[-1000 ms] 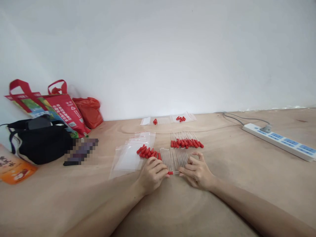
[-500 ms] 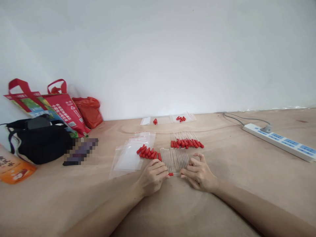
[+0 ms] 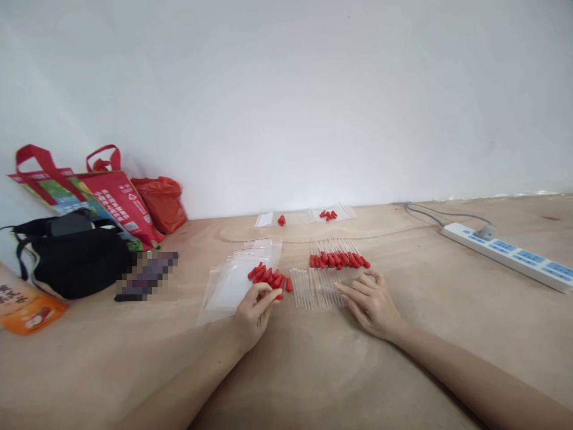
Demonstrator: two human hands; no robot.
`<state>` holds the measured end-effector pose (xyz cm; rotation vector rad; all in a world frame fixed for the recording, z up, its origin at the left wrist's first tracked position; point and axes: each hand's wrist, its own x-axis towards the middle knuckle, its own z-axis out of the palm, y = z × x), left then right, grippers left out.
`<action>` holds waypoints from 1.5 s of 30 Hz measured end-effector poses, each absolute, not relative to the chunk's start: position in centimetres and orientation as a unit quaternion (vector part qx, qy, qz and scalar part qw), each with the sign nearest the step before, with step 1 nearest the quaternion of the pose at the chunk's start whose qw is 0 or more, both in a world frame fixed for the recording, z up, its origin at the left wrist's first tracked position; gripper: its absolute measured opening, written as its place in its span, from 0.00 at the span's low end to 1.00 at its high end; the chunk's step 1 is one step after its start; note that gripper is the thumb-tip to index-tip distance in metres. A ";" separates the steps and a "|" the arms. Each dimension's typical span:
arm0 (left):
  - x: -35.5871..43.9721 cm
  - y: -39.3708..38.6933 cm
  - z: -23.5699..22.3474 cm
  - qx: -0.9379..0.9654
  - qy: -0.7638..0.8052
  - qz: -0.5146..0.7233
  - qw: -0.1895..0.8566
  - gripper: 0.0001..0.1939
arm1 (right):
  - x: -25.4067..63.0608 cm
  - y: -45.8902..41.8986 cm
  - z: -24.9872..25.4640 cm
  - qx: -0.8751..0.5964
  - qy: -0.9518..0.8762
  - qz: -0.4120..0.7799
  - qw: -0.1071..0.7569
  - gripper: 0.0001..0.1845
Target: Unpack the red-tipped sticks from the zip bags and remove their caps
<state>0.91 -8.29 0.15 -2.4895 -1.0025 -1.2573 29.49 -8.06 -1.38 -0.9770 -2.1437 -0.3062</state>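
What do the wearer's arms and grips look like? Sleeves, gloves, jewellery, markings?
Left grip and right grip are bare human hands, no gloves. No ring, watch or bracelet shows. Left forearm and right forearm are bare as far as visible, no sleeves in frame. Small dark spot on the left forearm.

At far left, shopping bags (image 3: pixel 117 200) and a red bag (image 3: pixel 163 206) are set by the wall (image 3: pixel 286 107), with a black bag (image 3: pixel 78 260) and an orange packet (image 3: pixel 31 307) nearer. At right, a plug (image 3: pixel 484 232) is fitted into a power strip (image 3: pixel 508 253).
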 end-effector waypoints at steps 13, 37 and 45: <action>-1.5 -1.4 3.8 -0.692 -0.613 -0.376 -0.060 0.15 | 25.6 -5.0 -1.1 -0.406 -0.802 -0.160 0.409 0.10; 4.0 0.0 3.9 -0.765 -0.603 -0.226 -0.016 0.07 | 26.7 -6.6 -0.8 -0.450 -0.811 -0.121 0.355 0.16; 10.2 2.3 3.0 -0.765 -0.628 -0.128 -0.068 0.15 | 30.5 -7.3 -1.0 -0.486 -0.792 -0.120 0.351 0.16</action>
